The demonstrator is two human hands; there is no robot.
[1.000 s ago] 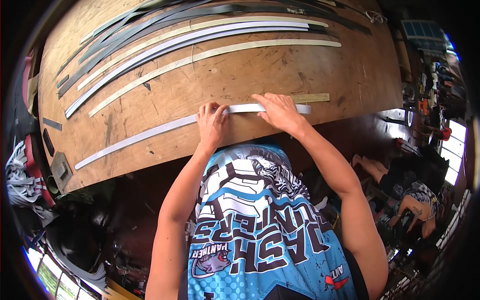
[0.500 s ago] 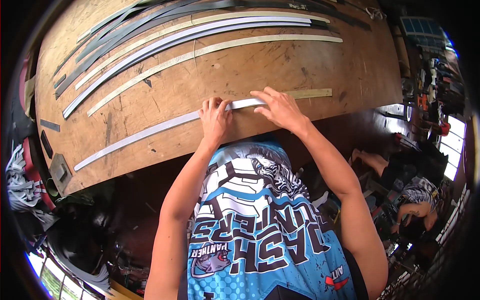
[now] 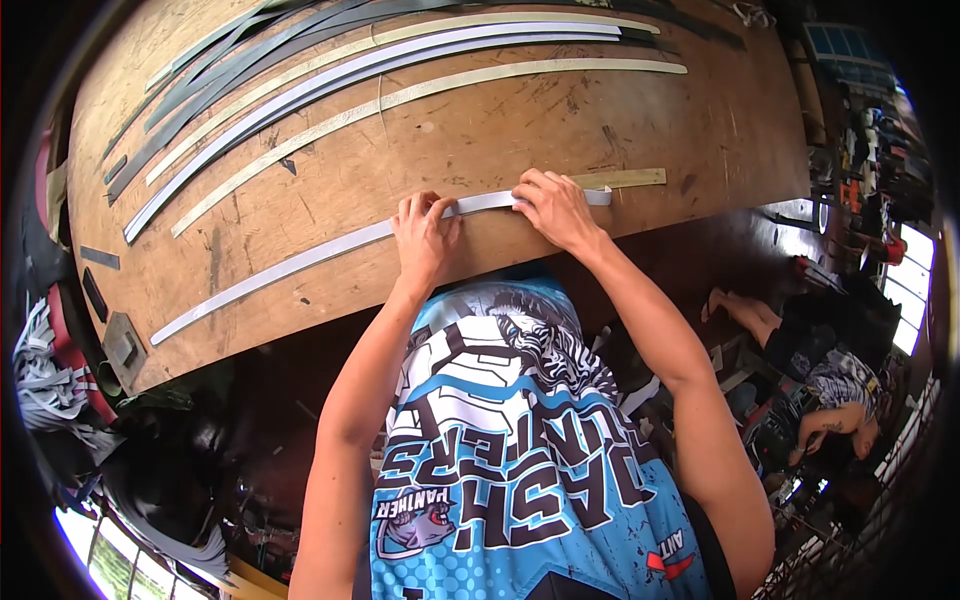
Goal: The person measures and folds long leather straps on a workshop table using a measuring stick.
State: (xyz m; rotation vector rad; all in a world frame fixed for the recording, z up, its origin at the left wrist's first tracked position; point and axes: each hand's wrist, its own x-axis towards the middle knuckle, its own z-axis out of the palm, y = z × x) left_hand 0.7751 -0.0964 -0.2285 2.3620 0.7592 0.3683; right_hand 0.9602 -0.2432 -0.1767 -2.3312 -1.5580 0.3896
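A long, narrow white strip (image 3: 290,268) lies along the front of the wooden table, lower at its left end. My left hand (image 3: 427,235) is closed on it near the middle, with fingers and thumb bent down onto the strip. Further right, my right hand (image 3: 560,210) pinches the same strip between thumb and fingers. Past that hand the strip's right end shows, its tip turned up slightly. Behind this end lies a pale yellowish strip (image 3: 640,178), partly hidden by the right hand and the white strip.
Across the worn wooden tabletop (image 3: 500,130) lie more long strips: a cream one (image 3: 430,78), white ones (image 3: 330,72) and dark ones (image 3: 225,100). A metal block (image 3: 123,342) sits at the left corner. Grey scraps (image 3: 50,370) hang at far left. Another person (image 3: 830,390) is low down at right.
My right hand's fingers have gone from stretched out to curled in a pinch on the white strip. The strip's right end now shows beyond that hand. My left hand has barely shifted.
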